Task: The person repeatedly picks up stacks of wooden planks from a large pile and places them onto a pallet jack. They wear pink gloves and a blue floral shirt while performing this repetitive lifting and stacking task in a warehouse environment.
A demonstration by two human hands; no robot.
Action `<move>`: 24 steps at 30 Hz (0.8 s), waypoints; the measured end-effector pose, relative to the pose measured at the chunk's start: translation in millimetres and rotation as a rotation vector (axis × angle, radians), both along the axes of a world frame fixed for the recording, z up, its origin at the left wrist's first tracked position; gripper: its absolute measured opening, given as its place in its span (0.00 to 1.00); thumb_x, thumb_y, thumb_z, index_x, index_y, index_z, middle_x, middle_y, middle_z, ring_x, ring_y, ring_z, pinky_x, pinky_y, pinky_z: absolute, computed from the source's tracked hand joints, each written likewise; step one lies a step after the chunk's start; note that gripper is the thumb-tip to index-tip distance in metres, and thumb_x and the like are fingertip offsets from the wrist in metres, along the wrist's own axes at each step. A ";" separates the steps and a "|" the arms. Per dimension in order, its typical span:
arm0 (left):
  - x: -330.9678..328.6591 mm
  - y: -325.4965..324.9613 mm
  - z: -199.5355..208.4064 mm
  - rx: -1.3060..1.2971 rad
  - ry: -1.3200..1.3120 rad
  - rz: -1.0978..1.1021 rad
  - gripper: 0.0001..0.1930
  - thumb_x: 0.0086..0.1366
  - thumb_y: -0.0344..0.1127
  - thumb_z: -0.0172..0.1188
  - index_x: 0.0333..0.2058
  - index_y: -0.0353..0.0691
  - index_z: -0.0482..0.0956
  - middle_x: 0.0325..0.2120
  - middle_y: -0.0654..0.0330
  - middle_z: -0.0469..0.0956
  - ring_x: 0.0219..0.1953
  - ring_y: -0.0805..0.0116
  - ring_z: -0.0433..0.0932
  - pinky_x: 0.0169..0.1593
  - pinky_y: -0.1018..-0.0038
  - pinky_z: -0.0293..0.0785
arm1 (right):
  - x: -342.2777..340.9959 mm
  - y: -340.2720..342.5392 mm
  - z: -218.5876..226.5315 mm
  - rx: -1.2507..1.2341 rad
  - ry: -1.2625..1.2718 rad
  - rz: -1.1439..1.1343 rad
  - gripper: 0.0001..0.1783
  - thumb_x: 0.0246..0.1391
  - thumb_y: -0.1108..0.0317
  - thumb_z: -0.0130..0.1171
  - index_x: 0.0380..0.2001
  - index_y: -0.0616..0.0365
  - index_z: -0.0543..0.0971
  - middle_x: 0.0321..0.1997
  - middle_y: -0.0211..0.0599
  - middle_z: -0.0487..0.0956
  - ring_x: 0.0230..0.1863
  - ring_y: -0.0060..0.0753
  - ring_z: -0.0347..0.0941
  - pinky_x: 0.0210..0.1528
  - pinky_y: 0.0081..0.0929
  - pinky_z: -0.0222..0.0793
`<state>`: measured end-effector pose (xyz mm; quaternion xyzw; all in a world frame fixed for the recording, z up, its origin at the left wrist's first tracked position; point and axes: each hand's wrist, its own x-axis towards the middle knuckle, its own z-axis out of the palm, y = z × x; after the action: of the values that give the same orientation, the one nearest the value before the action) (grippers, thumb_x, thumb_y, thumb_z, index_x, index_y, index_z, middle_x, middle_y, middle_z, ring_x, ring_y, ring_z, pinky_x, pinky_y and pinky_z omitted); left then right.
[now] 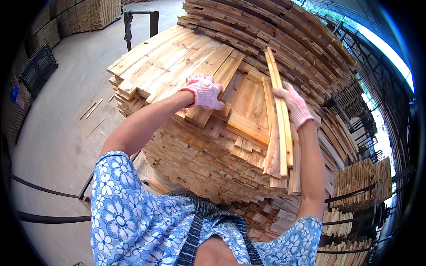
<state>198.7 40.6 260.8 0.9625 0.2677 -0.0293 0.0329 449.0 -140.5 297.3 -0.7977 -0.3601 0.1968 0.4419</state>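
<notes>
Both my hands wear pink-and-white knit gloves. My left hand [205, 93] is closed over the near part of a wooden board [228, 68] on top of a large stack, its fingers curled and its thumb toward the right. My right hand [293, 103] is closed around narrow wooden strips [280, 115], which stand out lengthwise at the stack's right side; its palm hides part of their edge. Between my hands lies a recess in the top layer with short flat boards [248, 99] in it. Left of it, pale planks [164, 60] lie side by side.
A taller pile of layered boards [266, 31] rises directly behind the stack. A black metal frame [153, 24] stands at the far left corner. Loose sticks [91, 110] lie on the concrete floor [57, 146]. More bundled timber [361, 184] stands at the right.
</notes>
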 end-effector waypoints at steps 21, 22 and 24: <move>-29.0 40.9 -4.3 -0.040 -0.070 -0.163 0.37 0.66 0.65 0.57 0.63 0.42 0.74 0.65 0.47 0.68 0.66 0.41 0.67 0.67 0.53 0.67 | -10.5 101.4 -47.8 -0.334 -0.348 0.318 0.40 0.66 0.38 0.47 0.71 0.54 0.66 0.71 0.49 0.71 0.73 0.52 0.64 0.72 0.43 0.59; -23.2 33.0 7.7 -0.090 -0.009 -0.141 0.37 0.66 0.65 0.57 0.63 0.41 0.74 0.65 0.46 0.69 0.66 0.41 0.68 0.67 0.53 0.68 | 12.6 82.0 -41.7 -0.339 -0.546 0.213 0.40 0.65 0.37 0.47 0.71 0.52 0.67 0.69 0.52 0.72 0.72 0.53 0.65 0.70 0.44 0.62; -9.8 15.8 11.6 -0.111 -0.144 -0.203 0.35 0.67 0.63 0.57 0.64 0.44 0.73 0.63 0.48 0.71 0.65 0.47 0.70 0.66 0.57 0.70 | 42.8 27.3 -17.0 -0.528 -0.728 -0.077 0.44 0.61 0.34 0.51 0.73 0.48 0.65 0.71 0.59 0.69 0.71 0.58 0.65 0.69 0.47 0.66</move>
<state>188.9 56.4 272.4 0.9810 0.1637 0.0219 0.1019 491.8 -113.2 280.3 -0.9131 -0.3998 -0.0281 0.0748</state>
